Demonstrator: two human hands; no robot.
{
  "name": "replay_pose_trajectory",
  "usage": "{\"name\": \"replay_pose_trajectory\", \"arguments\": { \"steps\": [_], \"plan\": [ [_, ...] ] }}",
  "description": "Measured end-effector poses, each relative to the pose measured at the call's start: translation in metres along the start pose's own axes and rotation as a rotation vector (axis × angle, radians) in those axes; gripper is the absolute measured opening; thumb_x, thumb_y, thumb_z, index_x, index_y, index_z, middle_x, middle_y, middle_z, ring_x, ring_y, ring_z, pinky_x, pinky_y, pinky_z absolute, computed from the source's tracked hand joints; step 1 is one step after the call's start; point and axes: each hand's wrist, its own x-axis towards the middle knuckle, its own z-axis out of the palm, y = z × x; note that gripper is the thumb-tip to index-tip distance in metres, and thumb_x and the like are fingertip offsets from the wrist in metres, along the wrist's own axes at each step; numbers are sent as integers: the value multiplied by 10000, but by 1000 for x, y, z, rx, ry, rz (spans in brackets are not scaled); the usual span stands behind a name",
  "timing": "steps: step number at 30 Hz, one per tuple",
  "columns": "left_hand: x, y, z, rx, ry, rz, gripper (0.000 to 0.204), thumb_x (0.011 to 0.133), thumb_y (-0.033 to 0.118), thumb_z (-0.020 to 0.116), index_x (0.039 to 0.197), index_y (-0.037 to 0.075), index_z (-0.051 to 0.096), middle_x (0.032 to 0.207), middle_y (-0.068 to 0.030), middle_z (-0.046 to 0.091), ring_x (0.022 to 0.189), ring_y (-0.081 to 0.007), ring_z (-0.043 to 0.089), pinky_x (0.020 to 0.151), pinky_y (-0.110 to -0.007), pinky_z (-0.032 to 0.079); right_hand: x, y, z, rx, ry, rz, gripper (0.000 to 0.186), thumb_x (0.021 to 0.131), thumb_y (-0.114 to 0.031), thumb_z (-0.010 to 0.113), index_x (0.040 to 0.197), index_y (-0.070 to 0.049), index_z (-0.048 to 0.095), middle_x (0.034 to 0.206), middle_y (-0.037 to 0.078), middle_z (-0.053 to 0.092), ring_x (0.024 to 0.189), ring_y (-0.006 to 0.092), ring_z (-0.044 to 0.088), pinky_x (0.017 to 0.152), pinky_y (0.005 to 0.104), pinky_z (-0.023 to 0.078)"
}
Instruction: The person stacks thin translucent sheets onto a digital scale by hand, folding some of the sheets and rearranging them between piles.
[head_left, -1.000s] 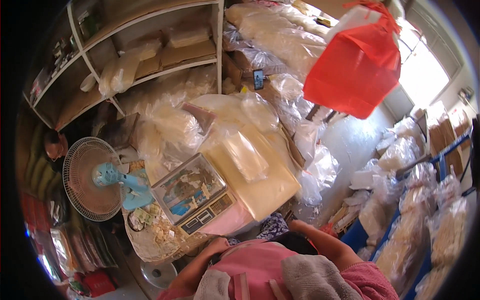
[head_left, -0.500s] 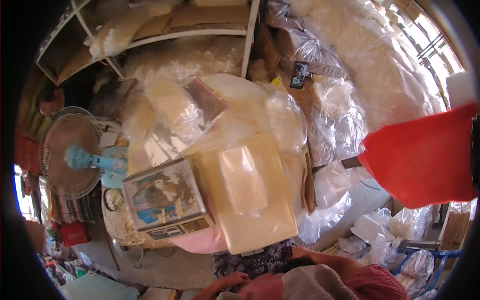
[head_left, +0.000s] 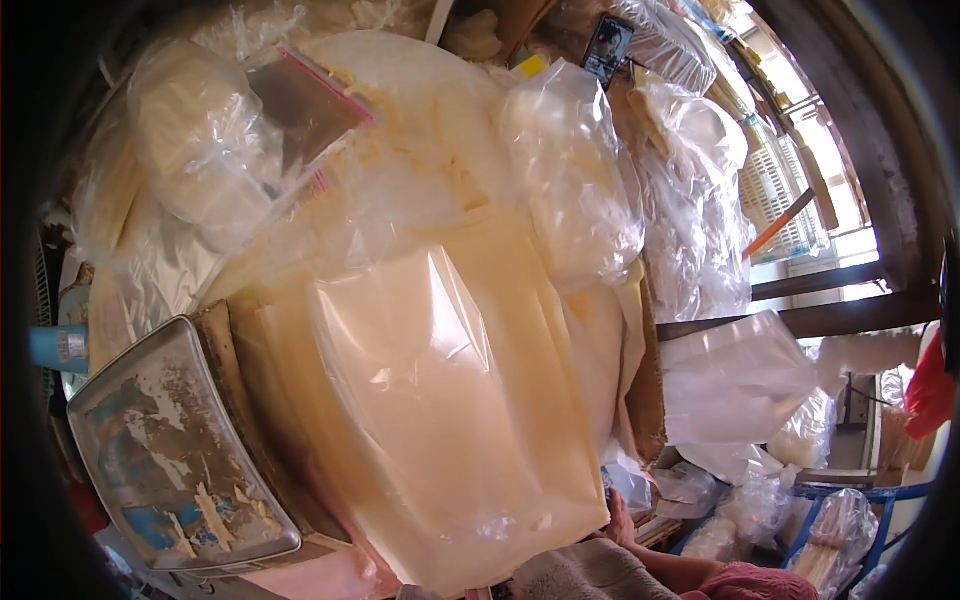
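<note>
My right hand (head_left: 620, 522) is low at the right, mostly hidden behind the front corner of a stack of large yellowish plastic sheets (head_left: 560, 460), so its grip is unclear. My left hand is out of sight. On the sheets lies a smaller clear bag (head_left: 400, 350) of pale material. Left of the stack is a scale with a worn metal pan (head_left: 175, 450), flecked with scraps.
Bulging clear bags (head_left: 570, 170) crowd the back and right, beside a phone (head_left: 605, 50). A cardboard edge (head_left: 645, 410) borders the stack's right. A blue fan part (head_left: 60, 347) is at far left, red fabric (head_left: 925, 390) at far right, and wrapped bundles (head_left: 830, 540) lower right.
My view has moved down and closer over the sheets and scale. My left hand, seen low in both earlier frames, has left the view. The shelves have mostly gone out of frame.
</note>
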Motion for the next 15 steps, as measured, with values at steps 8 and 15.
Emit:
{"name": "replay_pose_trajectory", "arguments": {
  "steps": [8,15],
  "plan": [
    [-10,-30,-20,-7,-8,33,357,922,289,540,1191,79,645,1113,-175,677,1016,-298,651,891,-362,488,31,33,68,166,263,-163,1046,691,-398,789,1475,-19,209,1388,313,382,1247,495,395,1042,496,363],
    [-14,-74,2,46,9,103,358,934,296,534,1197,80,645,1118,-169,678,1027,-290,650,895,-354,486,37,40,107,263,283,-410,843,714,-423,725,1383,-16,412,1423,272,347,1294,466,334,1067,512,329]
  ]
}}
